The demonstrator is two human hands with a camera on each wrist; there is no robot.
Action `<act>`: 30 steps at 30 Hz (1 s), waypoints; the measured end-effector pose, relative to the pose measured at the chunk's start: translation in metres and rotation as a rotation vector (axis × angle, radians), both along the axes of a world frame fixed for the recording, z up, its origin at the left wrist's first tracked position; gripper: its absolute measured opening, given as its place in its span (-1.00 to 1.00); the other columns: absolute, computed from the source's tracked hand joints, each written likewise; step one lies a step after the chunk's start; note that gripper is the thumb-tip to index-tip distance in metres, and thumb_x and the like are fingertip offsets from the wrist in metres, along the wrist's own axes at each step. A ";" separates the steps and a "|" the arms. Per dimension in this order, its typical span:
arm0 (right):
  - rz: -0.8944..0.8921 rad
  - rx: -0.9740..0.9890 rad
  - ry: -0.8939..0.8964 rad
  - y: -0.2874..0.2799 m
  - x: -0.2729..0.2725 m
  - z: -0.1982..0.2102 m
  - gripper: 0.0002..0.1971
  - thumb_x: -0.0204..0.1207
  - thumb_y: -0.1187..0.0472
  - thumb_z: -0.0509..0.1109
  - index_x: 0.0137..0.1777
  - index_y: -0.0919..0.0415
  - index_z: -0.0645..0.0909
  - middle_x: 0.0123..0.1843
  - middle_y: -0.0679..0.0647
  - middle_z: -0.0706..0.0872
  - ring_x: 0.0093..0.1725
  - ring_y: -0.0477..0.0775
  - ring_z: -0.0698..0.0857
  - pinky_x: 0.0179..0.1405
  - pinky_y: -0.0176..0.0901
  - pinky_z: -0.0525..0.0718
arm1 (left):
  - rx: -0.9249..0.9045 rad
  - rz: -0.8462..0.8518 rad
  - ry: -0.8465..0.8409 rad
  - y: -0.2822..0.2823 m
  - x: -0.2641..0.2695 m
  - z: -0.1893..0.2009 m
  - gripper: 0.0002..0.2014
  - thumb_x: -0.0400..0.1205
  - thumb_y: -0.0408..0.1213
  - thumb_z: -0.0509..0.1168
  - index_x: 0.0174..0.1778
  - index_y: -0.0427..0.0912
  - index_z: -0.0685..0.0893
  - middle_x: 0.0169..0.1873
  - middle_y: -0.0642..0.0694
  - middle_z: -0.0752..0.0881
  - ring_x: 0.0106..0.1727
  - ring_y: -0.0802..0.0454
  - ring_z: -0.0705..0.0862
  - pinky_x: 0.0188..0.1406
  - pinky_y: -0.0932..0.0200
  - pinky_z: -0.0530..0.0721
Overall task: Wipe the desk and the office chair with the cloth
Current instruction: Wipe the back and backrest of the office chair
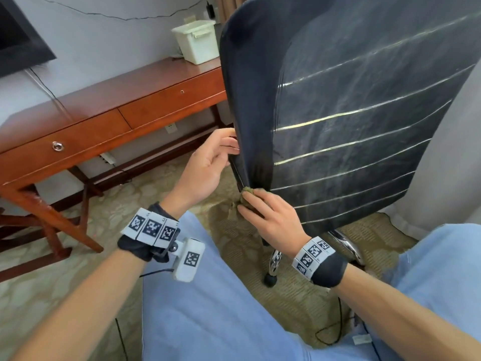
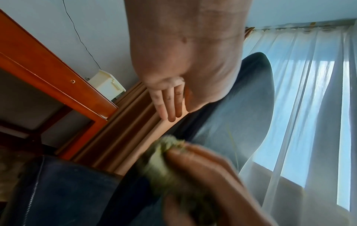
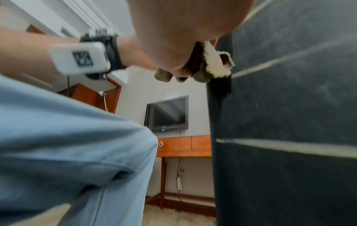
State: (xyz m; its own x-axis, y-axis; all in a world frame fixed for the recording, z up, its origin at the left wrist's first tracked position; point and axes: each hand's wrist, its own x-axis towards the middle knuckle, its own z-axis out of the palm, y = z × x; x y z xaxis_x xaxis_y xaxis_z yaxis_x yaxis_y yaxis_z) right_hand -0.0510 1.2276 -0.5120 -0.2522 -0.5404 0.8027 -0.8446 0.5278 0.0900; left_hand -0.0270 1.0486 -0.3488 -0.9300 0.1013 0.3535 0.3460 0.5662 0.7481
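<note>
Head view: the office chair (image 1: 338,113) is standing upright, its dark striped back rising tall. The left hand (image 1: 205,165) is pinching its left edge; the right hand (image 1: 270,217) is clutching the fuzzy olive cloth (image 1: 246,198) at the lower left corner. Right wrist view: the crumpled cloth is bulging between curled fingers (image 3: 181,75), with the wooden desk (image 3: 183,146) behind.

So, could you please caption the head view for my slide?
Right hand wipes the dark office chair back with a green cloth; left hand steadies its edge.
</note>
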 end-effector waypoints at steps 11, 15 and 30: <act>-0.010 0.142 0.054 0.018 -0.022 -0.052 -0.72 0.76 0.44 0.24 0.32 0.29 0.73 0.39 0.25 0.73 0.31 0.33 0.71 0.27 0.19 0.73 | 0.077 0.169 0.120 0.018 0.000 -0.028 -0.72 0.65 -0.30 0.50 0.26 -0.15 0.66 0.07 0.00 0.80 0.12 0.03 0.81 0.15 -0.03 0.81; 0.020 0.281 -0.014 0.020 -0.018 -0.082 -0.70 0.60 0.40 0.47 0.32 0.28 0.71 0.41 0.25 0.70 0.32 0.34 0.67 0.29 0.18 0.72 | 0.137 0.231 0.120 0.015 -0.004 -0.030 -0.74 0.63 -0.32 0.51 0.20 -0.12 0.68 0.03 0.01 0.82 0.07 0.04 0.82 0.13 -0.06 0.82; 0.062 0.332 -0.103 0.003 -0.023 -0.114 -0.67 0.52 0.37 0.55 0.29 0.25 0.75 0.37 0.21 0.72 0.24 0.27 0.71 0.20 0.06 0.74 | 0.175 0.205 0.094 0.006 -0.001 -0.041 -0.66 0.63 -0.44 0.47 0.33 -0.25 0.66 0.15 -0.06 0.80 0.21 -0.02 0.79 0.22 -0.04 0.80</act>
